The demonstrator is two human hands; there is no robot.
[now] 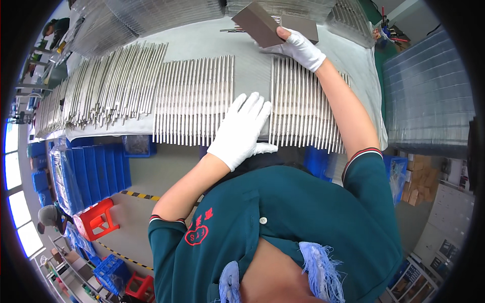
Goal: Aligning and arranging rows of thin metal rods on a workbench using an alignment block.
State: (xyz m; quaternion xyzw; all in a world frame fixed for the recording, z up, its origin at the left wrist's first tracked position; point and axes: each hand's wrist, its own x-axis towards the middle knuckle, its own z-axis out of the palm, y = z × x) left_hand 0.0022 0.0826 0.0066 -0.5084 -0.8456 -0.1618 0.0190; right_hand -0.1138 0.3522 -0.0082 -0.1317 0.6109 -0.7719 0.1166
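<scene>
My right hand (301, 51), in a white glove, grips a flat grey-brown rectangular block (259, 24) at the far side of the table, thumb on its near edge. A second block of the same colour (306, 31) lies just behind that hand. My left hand (241, 129), also gloved, is spread flat with fingers stretched over the gap between two rows of rods. Thin shiny metal rods lie side by side in a row (192, 98) left of it and another row (298, 108) right of it, below my right forearm. The left palm's contact with the cloth is hidden.
More metal rods (113, 83) lie unevenly at the left of the cloth-covered table (252, 70). Clear plastic trays (169, 20) line the back; a tall stack (427, 93) stands right. Blue crates (91, 174) and a red stool (98, 219) are on the floor at left.
</scene>
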